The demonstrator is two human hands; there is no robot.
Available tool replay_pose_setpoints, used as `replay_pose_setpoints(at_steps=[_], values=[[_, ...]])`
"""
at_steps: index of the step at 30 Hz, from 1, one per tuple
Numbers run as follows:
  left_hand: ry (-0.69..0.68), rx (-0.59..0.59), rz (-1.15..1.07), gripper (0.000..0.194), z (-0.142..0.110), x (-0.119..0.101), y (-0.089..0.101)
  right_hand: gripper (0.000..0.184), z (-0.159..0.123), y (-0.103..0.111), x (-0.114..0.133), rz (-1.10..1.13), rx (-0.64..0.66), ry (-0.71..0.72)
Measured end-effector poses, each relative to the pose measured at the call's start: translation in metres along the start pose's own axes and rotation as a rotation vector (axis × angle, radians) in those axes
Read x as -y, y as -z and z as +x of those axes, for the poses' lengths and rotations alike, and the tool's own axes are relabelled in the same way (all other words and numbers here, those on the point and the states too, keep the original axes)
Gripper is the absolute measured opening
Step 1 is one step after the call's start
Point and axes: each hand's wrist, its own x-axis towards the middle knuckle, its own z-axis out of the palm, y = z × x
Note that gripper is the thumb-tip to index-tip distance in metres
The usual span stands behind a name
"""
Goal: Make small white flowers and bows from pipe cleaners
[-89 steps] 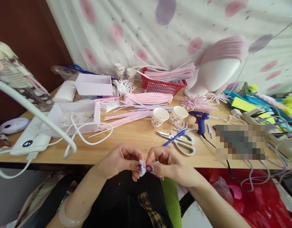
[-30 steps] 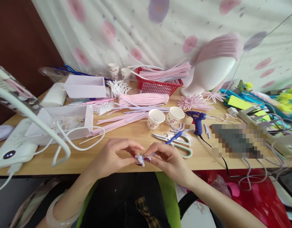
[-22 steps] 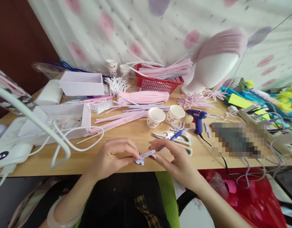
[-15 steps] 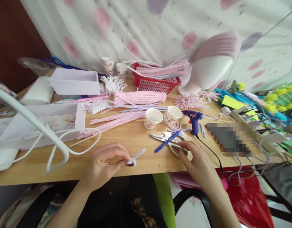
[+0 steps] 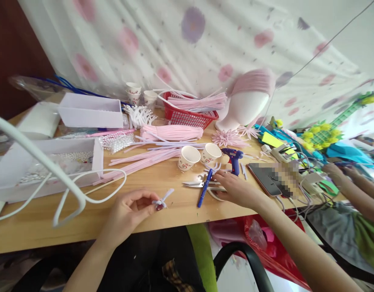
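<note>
In the head view, my left hand is closed, pinching a small twisted piece of pale lilac pipe cleaner above the front of the table. One end of the piece sticks up to the right. My right hand reaches over the scissors' handles, fingers stretched toward short lilac pipe cleaner pieces. Its palm hides part of the scissors. A blue pen lies across the scissors, close to the right fingertips. Just behind stand two paper cups and a blue glue gun.
Pink pipe cleaner bundles and a red basket lie farther back. A foam head stands back right. White boxes and a white lamp arm are at left. At far right, another person's hands show near cables.
My right hand has moved off the scissors' handle, forward and left toward the lilac pieces. The pen has swung more upright. The view has shifted, showing another person at right.
</note>
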Motion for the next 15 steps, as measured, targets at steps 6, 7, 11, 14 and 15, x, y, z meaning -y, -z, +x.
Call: replay_pose_setpoints(at_steps=[6, 7, 11, 14, 15], values=[[-0.012, 0.004, -0.052, 0.012, -0.002, 0.000, -0.003, 0.007, 0.005, 0.044, -0.005, 0.008, 0.198, -0.057], [-0.016, 0.009, -0.052, 0.012, -0.001, 0.001, -0.002, 0.007, 0.005, 0.054, -0.007, 0.009, 0.227, -0.071], [0.003, 0.059, -0.053, 0.019, 0.004, 0.007, 0.005, 0.016, -0.001, 0.090, -0.016, -0.026, 0.285, -0.163], [-0.029, 0.028, -0.088, 0.022, 0.004, 0.009, 0.007, 0.035, -0.016, 0.102, -0.030, -0.009, 0.304, -0.201], [-0.047, 0.005, -0.105, 0.024, 0.003, 0.009, 0.006, 0.039, -0.023, 0.102, -0.035, 0.030, 0.297, -0.171]])
